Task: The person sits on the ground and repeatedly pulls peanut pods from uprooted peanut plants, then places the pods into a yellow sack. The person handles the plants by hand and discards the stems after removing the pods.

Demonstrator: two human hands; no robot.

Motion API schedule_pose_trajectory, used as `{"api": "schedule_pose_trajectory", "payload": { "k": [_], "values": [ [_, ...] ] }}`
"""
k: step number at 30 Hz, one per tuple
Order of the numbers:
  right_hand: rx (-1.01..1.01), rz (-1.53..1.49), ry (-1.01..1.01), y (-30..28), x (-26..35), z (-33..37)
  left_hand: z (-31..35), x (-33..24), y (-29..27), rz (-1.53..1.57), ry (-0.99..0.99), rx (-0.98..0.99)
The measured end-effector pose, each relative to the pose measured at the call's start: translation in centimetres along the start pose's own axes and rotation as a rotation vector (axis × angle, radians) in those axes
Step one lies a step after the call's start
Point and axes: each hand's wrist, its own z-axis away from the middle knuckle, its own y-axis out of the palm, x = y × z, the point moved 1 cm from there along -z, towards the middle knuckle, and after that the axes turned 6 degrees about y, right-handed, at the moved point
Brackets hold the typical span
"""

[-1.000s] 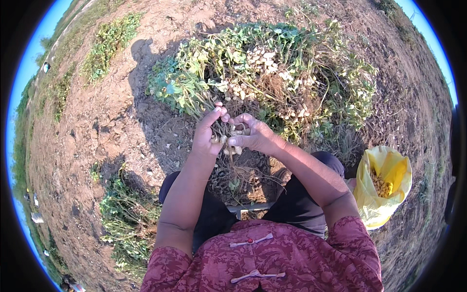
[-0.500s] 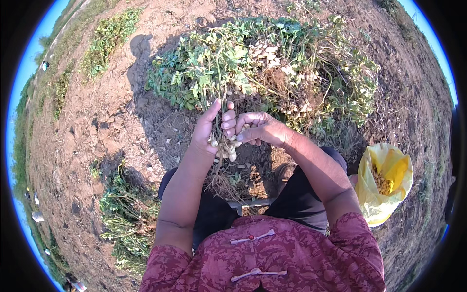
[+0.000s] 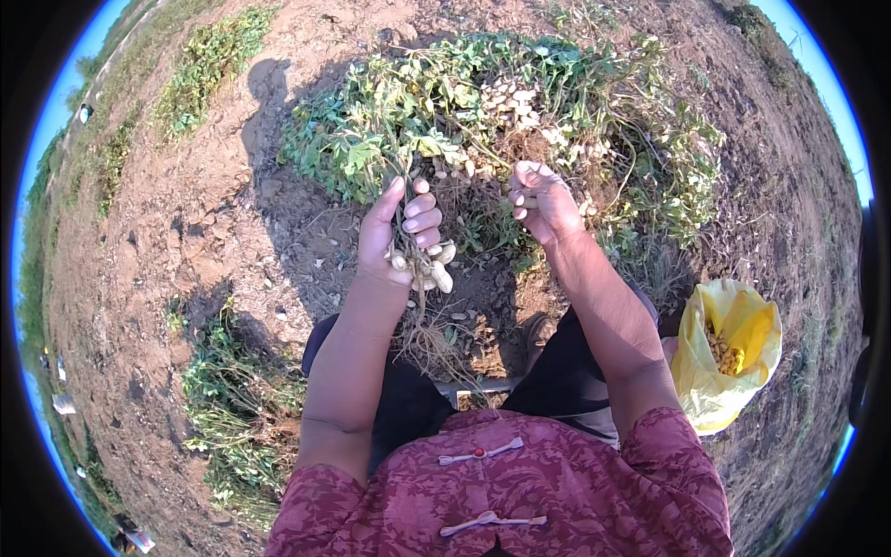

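Observation:
My left hand [image 3: 401, 227] is closed round the stems of a peanut plant [image 3: 430, 269]. Pale pods hang in a cluster below its fingers, and the thin roots trail down towards my lap. My right hand [image 3: 546, 206] is apart from that plant, at the near edge of the heap, its fingers curled in. Whatever lies inside those fingers is hidden. Beyond both hands spreads a large heap of pulled peanut plants [image 3: 371, 121], leafy and green, with a clump of bare pods [image 3: 510, 104] showing on top.
On the right, beside my knee, stands an open yellow plastic bag [image 3: 705, 390] with peanuts [image 3: 722, 351] in it. A smaller pile of plants [image 3: 243, 408] lies to my left. Brown soil [image 3: 186, 269] surrounds everything, and my dark-trousered legs [image 3: 575, 371] are bent below my hands.
My right hand has left the pod cluster and moved right and forward, towards the heap. The left hand has shifted slightly left with the plant; fewer pods show on it.

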Motion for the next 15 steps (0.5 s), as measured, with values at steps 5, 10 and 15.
{"api": "schedule_pose_trajectory", "payload": {
  "k": [5,10,15],
  "values": [
    [-0.071,0.006,0.124,1.8,2.2,1.7,1.1,-1.1,0.2,-0.102,0.139,-0.009],
    [0.285,0.436,0.295,4.9,-1.2,4.1,0.5,-0.6,0.0,-0.115,0.188,-0.032],
    [0.363,0.529,0.253,6.1,-3.0,4.9,0.2,0.3,-0.5,-0.099,0.221,-0.053]
  ]
}}
